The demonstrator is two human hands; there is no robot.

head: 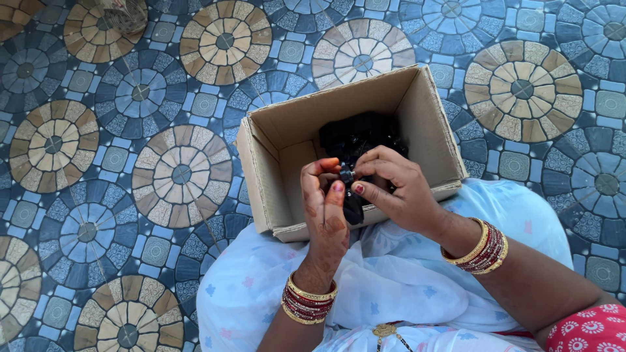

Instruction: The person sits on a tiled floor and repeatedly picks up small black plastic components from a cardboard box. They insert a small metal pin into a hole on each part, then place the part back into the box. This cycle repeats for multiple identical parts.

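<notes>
The floor (98, 163) is tiled in round mosaic patterns: some circles in tan, brown and cream, others in blue and grey, with small blue-grey squares filling the gaps between them. The box (287, 124) is plain brown cardboard, paler on its inner walls. The pile (358, 137) inside it is black and glossy, and the small piece (347, 175) pinched between the fingers is black too. The left hand (326, 215) has dark reddish-brown henna stains on palm and fingertips; the right hand (398, 189) shows a red-painted nail. The bangles (486, 248) on both wrists are gold and dark red. The lap cloth (391, 280) is pale blue-white with faint small blue and pink motifs. The sleeve (587, 329) is red with white floral rings.
</notes>
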